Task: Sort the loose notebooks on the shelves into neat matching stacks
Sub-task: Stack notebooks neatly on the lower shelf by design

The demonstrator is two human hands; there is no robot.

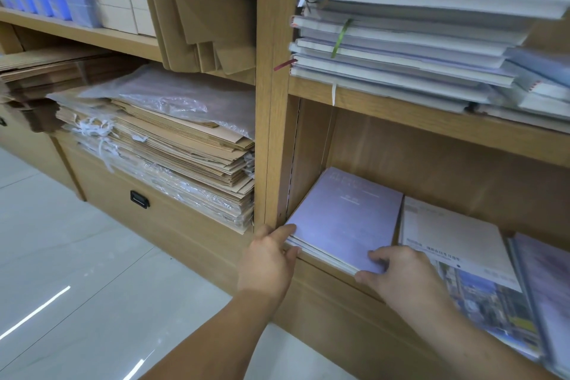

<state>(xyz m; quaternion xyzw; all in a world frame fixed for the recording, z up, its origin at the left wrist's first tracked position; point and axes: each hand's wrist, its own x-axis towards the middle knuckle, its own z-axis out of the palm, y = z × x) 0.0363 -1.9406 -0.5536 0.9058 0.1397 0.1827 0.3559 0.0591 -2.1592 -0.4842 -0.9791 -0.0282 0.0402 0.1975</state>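
Observation:
A short stack of lilac notebooks (345,219) lies flat at the left end of the lower right shelf (324,265). My left hand (268,259) pinches the stack's near left corner, index finger on top and thumb below. My right hand (401,274) grips the near right corner, fingers curled over the top cover. Right of it lies a white notebook with a city photo (456,241), then another lilac one (546,281) at the frame's edge.
Above, a tall uneven pile of white and lilac notebooks (416,40) with ribbon markers overhangs its shelf. Left of the upright divider (271,102) lie stacked kraft envelopes in plastic (172,145), with a drawer (138,199) below. Pale floor tiles (77,287) spread at lower left.

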